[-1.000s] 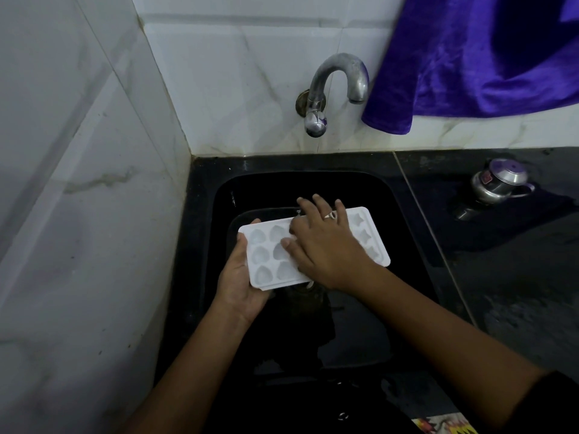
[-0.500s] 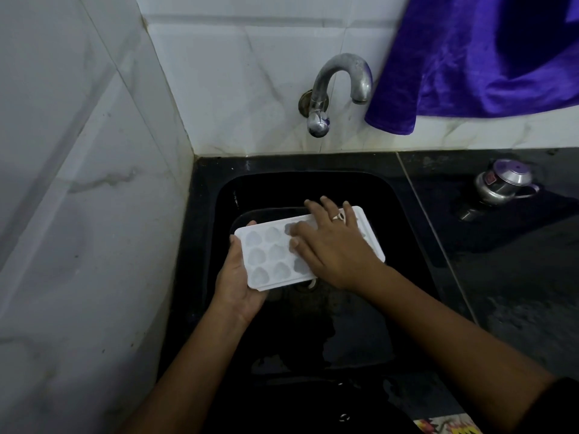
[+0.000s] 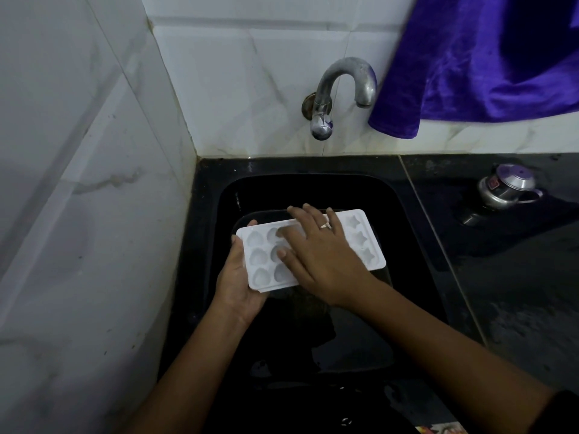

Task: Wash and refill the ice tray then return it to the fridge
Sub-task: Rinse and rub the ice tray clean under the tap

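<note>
Gripping the tray [image 3: 360,242] by its left end in the left hand [image 3: 238,283], thumb over the rim; held it above the sink [image 3: 416,245], below the tap [image 3: 344,79]. Laid the right hand [image 3: 319,255] flat on the cells, fingers spread; slid slightly leftward since before, baring star cells at right.

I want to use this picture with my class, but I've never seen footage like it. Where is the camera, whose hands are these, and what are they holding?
There is no machine: the camera sits on a person's head, looking down, so both arms are the wearer's own. The left hand grips the left end of a white ice tray held over a black sink. The right hand lies flat on its moulds, fingers straight. Above is a metal tap; no running water shows. A purple cloth hangs upper right, and a small lidded steel pot stands on the dark counter.
</note>
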The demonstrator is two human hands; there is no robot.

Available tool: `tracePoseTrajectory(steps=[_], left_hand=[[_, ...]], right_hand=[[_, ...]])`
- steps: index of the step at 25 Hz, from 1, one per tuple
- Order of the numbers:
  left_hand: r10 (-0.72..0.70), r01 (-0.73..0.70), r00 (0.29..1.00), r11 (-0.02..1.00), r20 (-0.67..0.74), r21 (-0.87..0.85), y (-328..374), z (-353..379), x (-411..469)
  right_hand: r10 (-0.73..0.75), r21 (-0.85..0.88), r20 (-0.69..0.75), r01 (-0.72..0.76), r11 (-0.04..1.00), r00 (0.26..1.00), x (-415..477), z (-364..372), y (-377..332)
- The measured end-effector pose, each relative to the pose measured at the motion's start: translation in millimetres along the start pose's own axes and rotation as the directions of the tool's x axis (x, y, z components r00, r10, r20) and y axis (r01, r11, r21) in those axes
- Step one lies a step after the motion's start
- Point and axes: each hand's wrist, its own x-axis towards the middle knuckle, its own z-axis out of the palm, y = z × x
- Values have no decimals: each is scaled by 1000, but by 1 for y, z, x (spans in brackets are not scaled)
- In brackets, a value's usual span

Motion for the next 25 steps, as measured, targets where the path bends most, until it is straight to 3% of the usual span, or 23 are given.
tracePoseTrajectory(steps=[4, 8, 11, 15, 18, 22, 25], left_hand=[[-35, 35, 998, 999, 58, 16, -6, -5, 5], [-44, 44, 997, 999, 56, -9, -5, -6, 6], [-24, 24, 998, 1000, 53, -3, -6, 0, 3], [-36, 36, 999, 999, 32, -16, -5, -3, 1], [-25, 26, 999, 1000, 44, -12, -6, -3, 2], [-62, 63, 998, 997, 24, -39, -9, -3, -1], [-46, 47, 998, 998, 32, -32, -4, -5, 1]], right_hand=[[32, -48, 27, -30, 998, 999, 6, 1, -2], [-53, -86, 68, 59, 995, 996, 6, 4, 0], [16, -81, 46, -12, 997, 999, 10, 0, 3], [-70, -81, 86, 77, 994, 994, 8, 6, 0], [8, -65, 47, -5, 998, 999, 9, 3, 3], [-80, -86, 99, 88, 992, 992, 9, 6, -2], [-17, -76, 75, 23, 997, 997, 7, 3, 8]])
